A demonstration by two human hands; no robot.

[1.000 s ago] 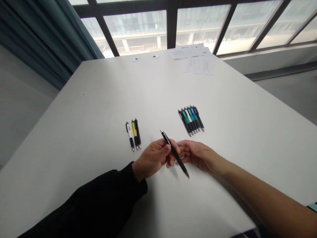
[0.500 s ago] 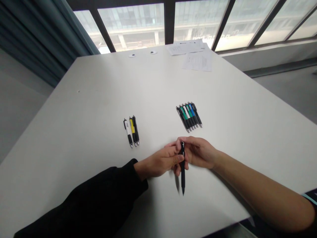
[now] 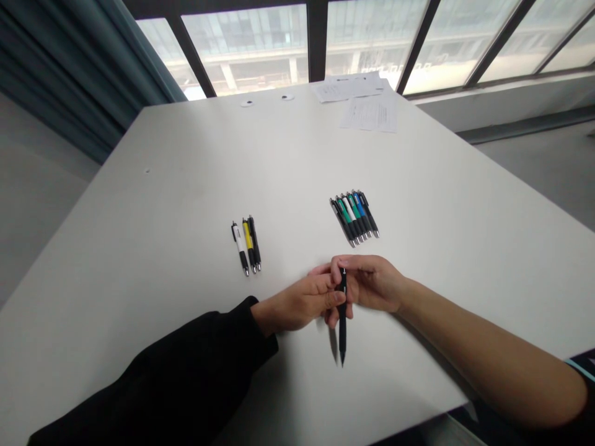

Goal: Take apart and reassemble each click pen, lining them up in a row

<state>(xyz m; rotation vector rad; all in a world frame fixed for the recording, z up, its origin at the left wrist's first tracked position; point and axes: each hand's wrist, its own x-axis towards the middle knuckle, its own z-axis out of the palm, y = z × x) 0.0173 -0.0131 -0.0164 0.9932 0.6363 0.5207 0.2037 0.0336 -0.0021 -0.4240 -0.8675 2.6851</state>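
While my left hand (image 3: 302,303) pinches the black pen (image 3: 343,331) above the white table (image 3: 186,229), my right hand (image 3: 377,285) curls at its top end, whether gripping I cannot tell from here.

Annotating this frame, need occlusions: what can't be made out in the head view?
All in the head view:
- Held black pen, very top end: covered by the right hand.
- Left hand, underside: turned away from the camera.
- Papers, print: too small and blurred to read.
- Black sleeve, remainder: cut off by the bottom edge.
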